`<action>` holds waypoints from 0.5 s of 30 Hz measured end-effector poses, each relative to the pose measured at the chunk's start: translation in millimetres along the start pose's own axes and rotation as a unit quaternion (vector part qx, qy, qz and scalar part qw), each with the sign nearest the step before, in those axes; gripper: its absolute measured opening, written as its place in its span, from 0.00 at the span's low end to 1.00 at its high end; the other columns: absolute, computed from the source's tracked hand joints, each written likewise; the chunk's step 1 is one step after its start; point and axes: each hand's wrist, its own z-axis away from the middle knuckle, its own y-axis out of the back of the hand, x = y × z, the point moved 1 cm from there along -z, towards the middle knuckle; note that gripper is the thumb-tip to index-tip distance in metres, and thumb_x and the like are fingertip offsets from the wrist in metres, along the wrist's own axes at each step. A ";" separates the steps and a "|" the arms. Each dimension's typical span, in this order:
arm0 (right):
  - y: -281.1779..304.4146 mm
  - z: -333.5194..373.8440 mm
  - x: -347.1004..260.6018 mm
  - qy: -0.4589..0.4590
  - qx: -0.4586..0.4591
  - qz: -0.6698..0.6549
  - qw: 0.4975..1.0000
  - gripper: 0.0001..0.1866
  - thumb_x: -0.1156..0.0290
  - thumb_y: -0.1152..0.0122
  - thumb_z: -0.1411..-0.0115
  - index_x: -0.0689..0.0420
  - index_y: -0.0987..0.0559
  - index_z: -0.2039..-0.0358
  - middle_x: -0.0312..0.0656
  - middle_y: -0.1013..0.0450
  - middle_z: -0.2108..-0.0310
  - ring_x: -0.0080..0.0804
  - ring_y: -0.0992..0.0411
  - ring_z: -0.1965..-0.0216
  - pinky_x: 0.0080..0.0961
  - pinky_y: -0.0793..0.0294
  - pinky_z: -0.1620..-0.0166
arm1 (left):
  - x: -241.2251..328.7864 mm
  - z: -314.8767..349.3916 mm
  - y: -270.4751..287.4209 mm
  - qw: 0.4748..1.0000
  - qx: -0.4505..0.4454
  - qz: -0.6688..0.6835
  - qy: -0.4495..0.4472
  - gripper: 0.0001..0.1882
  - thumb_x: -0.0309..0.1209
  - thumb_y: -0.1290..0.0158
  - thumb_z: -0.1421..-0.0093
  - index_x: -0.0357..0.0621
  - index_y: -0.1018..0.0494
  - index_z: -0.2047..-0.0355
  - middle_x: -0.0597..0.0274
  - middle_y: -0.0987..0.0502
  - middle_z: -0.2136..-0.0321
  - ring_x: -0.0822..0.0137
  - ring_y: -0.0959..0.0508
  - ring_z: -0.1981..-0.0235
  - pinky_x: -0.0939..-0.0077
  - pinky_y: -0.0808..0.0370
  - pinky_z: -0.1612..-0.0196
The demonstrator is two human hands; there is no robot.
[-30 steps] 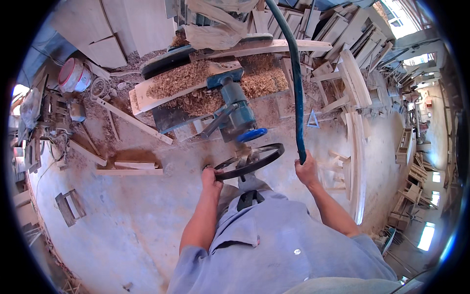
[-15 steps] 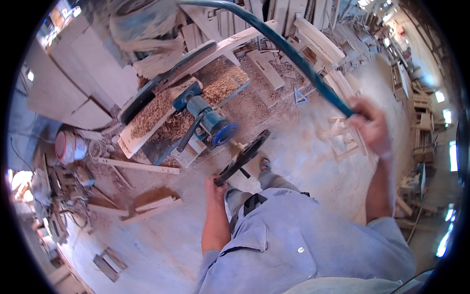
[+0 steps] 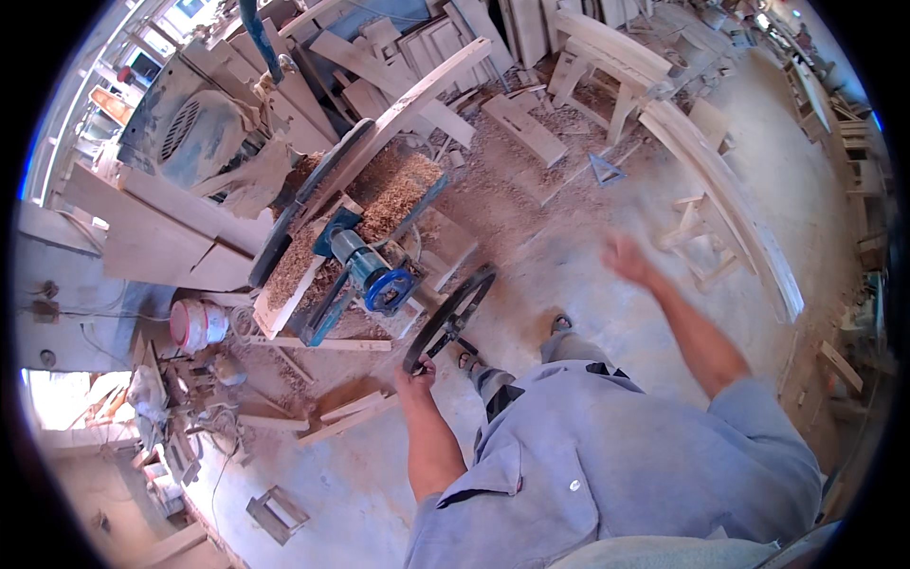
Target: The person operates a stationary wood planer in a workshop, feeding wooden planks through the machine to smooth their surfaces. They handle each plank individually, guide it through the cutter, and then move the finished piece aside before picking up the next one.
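Note:
My left hand (image 3: 415, 376) is closed on the rim of a dark handwheel (image 3: 453, 318) on the near side of a woodworking machine. My right hand (image 3: 628, 260), blurred by motion, is held out over the floor; its fingers look apart and nothing shows in it. Beyond the wheel is a blue-green clamp unit (image 3: 360, 270) with a blue round knob (image 3: 388, 290). Behind it, wood shavings (image 3: 391, 201) cover the machine's table. A long wooden beam (image 3: 417, 100) lies along a black strip (image 3: 313, 194) at the table's far side.
A blue-green bar (image 3: 258, 40) stands at the far left. Boards (image 3: 526, 130) and a blue triangle (image 3: 605, 171) lie on the dusty floor. A long curved beam (image 3: 725, 194) rests at the right. A white-and-red bucket (image 3: 196, 325) stands left of the machine.
My right hand has let go of the long blue-green bar and moved left and inward; the bar no longer crosses the view. My left hand stays on the handwheel. The view has shifted.

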 end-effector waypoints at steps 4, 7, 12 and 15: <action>-133.6 250.0 193.2 -0.249 -0.368 0.116 0.888 0.27 0.63 0.42 0.45 0.59 0.25 0.45 0.60 0.29 0.46 0.55 0.31 0.43 0.45 0.32 0.41 | 12.8 41.6 -22.0 0.989 0.099 -0.080 -0.069 0.20 0.38 0.61 0.39 0.34 0.28 0.58 0.45 0.24 0.69 0.54 0.24 0.73 0.65 0.25 0.73; -116.4 418.9 221.4 -0.449 -0.228 -0.067 0.861 0.16 0.65 0.38 0.48 0.60 0.18 0.61 0.60 0.24 0.59 0.56 0.27 0.50 0.47 0.29 0.47 | -0.5 53.1 -33.0 0.972 0.165 -0.068 -0.154 0.21 0.38 0.61 0.38 0.34 0.28 0.56 0.42 0.24 0.63 0.50 0.23 0.66 0.60 0.24 0.66; -87.0 455.5 277.0 -0.428 -0.229 0.007 0.874 0.12 0.64 0.38 0.50 0.60 0.19 0.70 0.56 0.24 0.68 0.55 0.25 0.59 0.49 0.28 0.54 | -2.6 52.5 -38.6 0.960 0.176 -0.011 -0.215 0.17 0.34 0.62 0.40 0.36 0.30 0.59 0.45 0.25 0.63 0.52 0.24 0.68 0.54 0.25 0.63; -97.0 347.9 318.1 -0.293 -0.181 0.037 0.938 0.11 0.64 0.38 0.51 0.61 0.19 0.76 0.54 0.23 0.74 0.54 0.23 0.64 0.50 0.27 0.57 | -2.2 48.0 -33.3 0.955 0.178 -0.017 -0.237 0.17 0.34 0.62 0.42 0.37 0.31 0.59 0.46 0.27 0.65 0.53 0.25 0.69 0.55 0.25 0.64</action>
